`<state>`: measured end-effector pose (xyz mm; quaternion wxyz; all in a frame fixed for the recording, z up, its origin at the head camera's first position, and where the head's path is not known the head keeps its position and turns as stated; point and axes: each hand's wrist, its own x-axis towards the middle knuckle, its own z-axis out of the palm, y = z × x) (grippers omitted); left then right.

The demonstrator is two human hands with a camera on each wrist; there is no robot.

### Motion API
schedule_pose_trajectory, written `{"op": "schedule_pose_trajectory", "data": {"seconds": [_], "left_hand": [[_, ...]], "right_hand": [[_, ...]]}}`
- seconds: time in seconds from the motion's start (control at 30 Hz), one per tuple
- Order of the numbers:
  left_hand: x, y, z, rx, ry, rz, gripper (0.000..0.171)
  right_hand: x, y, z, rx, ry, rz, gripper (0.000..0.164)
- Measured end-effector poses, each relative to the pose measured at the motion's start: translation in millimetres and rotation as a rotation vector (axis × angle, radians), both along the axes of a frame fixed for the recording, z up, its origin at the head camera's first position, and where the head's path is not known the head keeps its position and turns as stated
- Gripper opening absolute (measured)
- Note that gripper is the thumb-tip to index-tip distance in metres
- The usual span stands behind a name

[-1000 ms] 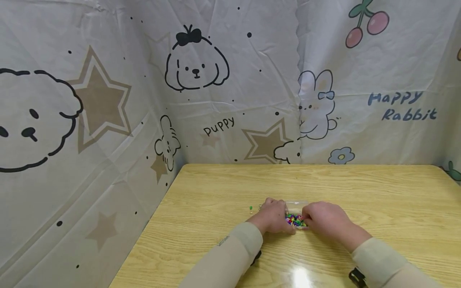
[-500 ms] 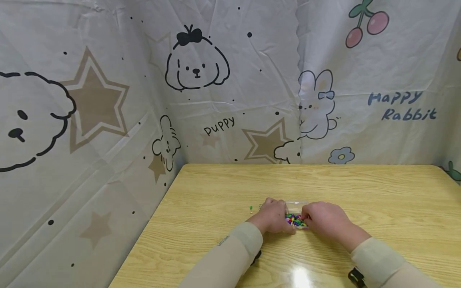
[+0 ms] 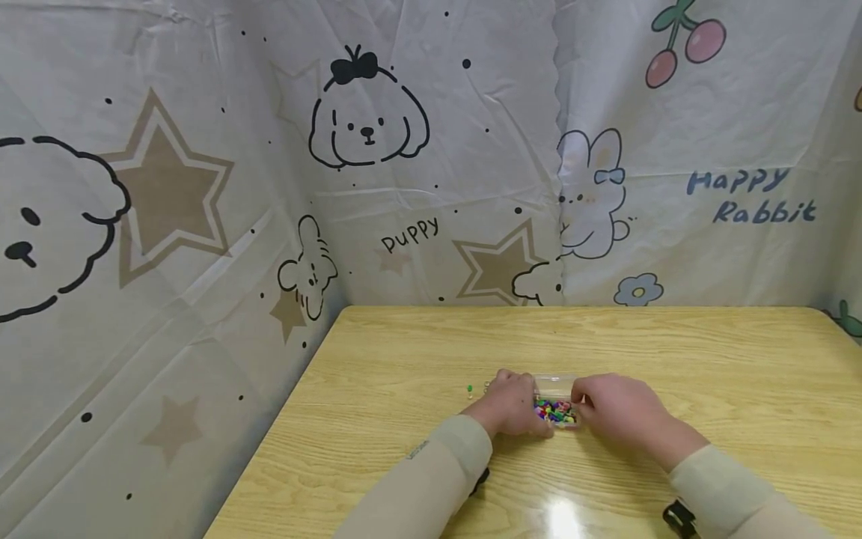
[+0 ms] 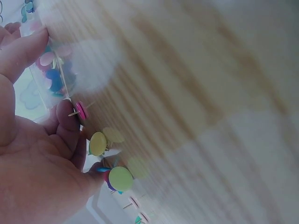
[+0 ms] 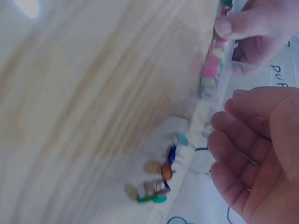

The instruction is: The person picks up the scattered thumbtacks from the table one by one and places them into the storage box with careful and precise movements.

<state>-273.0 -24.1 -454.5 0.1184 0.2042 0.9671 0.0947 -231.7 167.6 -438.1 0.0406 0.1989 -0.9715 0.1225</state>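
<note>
A small clear plastic box point(image 3: 568, 427) with its lid point(image 3: 554, 383) raised lies on the table, filled with colourful thumbtacks point(image 3: 554, 410). My left hand point(image 3: 513, 406) grips its left end, thumb on the near side. Close to the right end is my right hand point(image 3: 622, 412); its fingers point(image 5: 229, 144) curve loosely, and nothing shows between them in the right wrist view. Loose thumbtacks point(image 5: 164, 172) lie on the table close by this hand, hidden behind it in the head view. More loose thumbtacks point(image 4: 120, 178) lie beside my left hand.
The wooden table point(image 3: 404, 344) reaches back to a white curtain point(image 3: 471, 97) printed with cartoon animals and stars. Another curtain side point(image 3: 202, 359) borders the table's left edge. A green thumbtack point(image 3: 469, 388) lies left of my left hand.
My right hand has drawn back to the right, its fingertips moving from over the thumbtacks to the box's right end. The left hand stays in place on the box.
</note>
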Motion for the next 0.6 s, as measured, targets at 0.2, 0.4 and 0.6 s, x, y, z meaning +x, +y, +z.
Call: {"op": "schedule_pose_trajectory", "data": {"seconds": [0.2, 0.4, 0.6], "left_hand": [[0.2, 1, 0.3, 0.005, -0.011, 0.016, 0.054], [0.4, 1, 0.4, 0.003, -0.014, 0.029, 0.057], [0.3, 1, -0.2, 0.013, -0.016, 0.024, 0.057]], "right_hand": [[2.0, 16, 6.7, 0.019, -0.006, -0.008, 0.004], [2.1, 29, 6.5, 0.026, -0.024, -0.021, 0.005], [2.8, 38, 4.9, 0.033, -0.073, -0.034, 0.004]]}}
